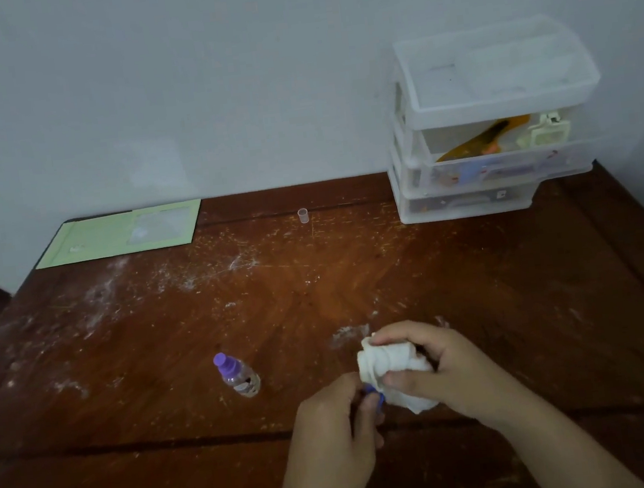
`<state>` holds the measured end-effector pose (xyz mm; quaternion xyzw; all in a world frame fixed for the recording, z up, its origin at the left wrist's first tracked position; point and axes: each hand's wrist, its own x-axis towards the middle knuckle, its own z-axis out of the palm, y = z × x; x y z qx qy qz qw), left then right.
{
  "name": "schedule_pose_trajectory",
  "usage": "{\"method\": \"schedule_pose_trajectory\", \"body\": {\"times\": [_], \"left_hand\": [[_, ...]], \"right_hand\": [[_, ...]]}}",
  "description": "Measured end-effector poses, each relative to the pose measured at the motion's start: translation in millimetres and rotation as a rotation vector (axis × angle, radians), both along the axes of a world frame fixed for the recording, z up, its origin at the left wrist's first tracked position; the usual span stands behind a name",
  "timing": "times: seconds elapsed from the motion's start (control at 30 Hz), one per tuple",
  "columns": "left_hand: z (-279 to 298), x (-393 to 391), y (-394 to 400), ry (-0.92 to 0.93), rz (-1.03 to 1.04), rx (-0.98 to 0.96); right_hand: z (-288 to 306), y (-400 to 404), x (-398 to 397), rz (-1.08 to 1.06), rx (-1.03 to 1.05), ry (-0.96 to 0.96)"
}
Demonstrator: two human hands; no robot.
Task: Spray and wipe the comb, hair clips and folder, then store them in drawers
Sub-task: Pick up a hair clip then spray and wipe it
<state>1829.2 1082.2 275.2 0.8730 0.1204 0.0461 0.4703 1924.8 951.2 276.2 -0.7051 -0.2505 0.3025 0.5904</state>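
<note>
- Right hand (pixel 433 355): fingers grip crumpled white cloth (pixel 386 361).
- Left hand (pixel 333 423), beside cloth: fingers pinch small blue hair clip (pixel 374 392).
- Purple-capped clear spray bottle (pixel 237 375) left of cloth.

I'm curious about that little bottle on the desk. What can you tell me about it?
The small bottle looks like clear plastic, with a purple cap and a label low on its body. It stands on the scratched wooden table, tilting in this wide view, left of both hands. Nothing touches it but the table. Whether liquid is inside cannot be told.
</note>
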Motion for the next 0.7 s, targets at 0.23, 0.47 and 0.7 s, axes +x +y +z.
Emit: {"method": "schedule_pose_trajectory", "body": {"times": [0.23, 0.47, 0.7], "left_hand": [[2, -7, 3, 0.026, -0.103, -0.070], [-6, 1, -2, 0.036, -0.182, -0.056], [-25, -7, 8, -0.110, 0.011, 0.134]], "right_hand": [[-8, 3, -6, -0.087, 0.092, 0.107], [-9, 4, -3, -0.591, 0.091, 0.156], [-3, -43, 19, -0.605, 0.175, 0.109]]}}
